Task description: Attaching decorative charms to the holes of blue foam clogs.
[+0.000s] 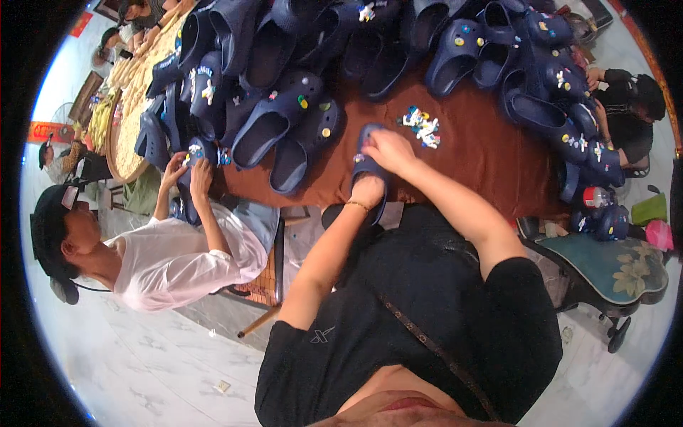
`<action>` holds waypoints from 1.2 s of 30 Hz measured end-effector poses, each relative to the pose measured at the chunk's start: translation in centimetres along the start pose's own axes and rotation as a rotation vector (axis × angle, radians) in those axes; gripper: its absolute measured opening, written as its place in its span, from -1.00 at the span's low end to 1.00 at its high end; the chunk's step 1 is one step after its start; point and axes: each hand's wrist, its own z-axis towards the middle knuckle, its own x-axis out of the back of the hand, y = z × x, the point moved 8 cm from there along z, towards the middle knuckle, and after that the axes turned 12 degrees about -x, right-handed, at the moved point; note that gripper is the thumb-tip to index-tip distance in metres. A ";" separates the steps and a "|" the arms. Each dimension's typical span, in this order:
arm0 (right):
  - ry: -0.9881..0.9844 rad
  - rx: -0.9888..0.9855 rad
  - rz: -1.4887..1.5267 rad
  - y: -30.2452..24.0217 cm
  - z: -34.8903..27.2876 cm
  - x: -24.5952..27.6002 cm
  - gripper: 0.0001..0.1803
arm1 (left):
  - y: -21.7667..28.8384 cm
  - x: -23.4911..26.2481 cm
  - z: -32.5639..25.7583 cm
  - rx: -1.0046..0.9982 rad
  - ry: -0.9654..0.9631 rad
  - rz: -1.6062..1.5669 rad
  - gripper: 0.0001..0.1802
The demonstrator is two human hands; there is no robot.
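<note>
A navy clog (368,168) is held in front of me at the table's near edge, toe pointing away. My left hand (368,191) reaches into its foot opening and holds it, its fingers largely hidden inside. Over the toe, my right hand (390,151) has its fingers bent and pressed together against the upper; whatever they pinch is hidden. Small charms show on the clog's upper. Just right of my right hand lies a loose pile of white, blue and yellow charms (421,128) on the brown tablecloth (462,167).
Many navy clogs (302,132) with charms crowd the table's far side and both ends. At left, a co-worker in white (178,260) handles another clog (198,153). Another person (629,107) sits far right. A green-backed chair (605,263) and a red-labelled bottle (596,197) are at right.
</note>
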 end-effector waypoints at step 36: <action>0.302 -0.599 0.889 21.7 0.2 14.6 -0.64 | 20.3 30.3 -11.8 -0.744 0.475 -0.643 -0.66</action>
